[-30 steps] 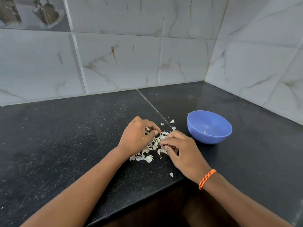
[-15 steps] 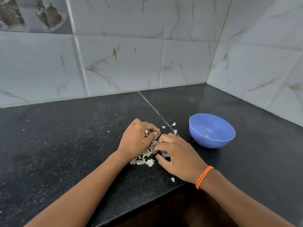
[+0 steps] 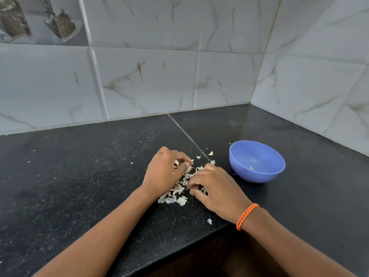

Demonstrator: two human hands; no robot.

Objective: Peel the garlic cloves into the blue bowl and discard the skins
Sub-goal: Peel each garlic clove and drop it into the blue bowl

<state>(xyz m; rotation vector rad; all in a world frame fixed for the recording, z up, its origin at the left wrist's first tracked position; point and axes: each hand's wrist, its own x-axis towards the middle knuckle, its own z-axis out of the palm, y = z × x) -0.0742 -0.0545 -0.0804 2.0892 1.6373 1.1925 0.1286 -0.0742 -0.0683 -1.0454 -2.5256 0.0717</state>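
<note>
A heap of pale garlic skins (image 3: 176,193) lies on the black counter (image 3: 83,176) between my two hands. My left hand (image 3: 164,172) sits at the heap's left side, its fingers curled round some skins. My right hand (image 3: 215,189) lies on the heap's right side with curled fingers pinching at skins; what it covers is hidden. The blue bowl (image 3: 257,161) stands to the right of my right hand, with only a small pale scrap inside.
Stray skin flakes lie near the seam (image 3: 210,153) and by the front edge (image 3: 209,221). Marble-look tiled walls (image 3: 143,80) close the back and right, forming a corner. The counter's front edge drops off just below my wrists.
My right hand has slid left into the heap, closer to my left hand, its fingers curling over the skins. The left hand stays where it was.
</note>
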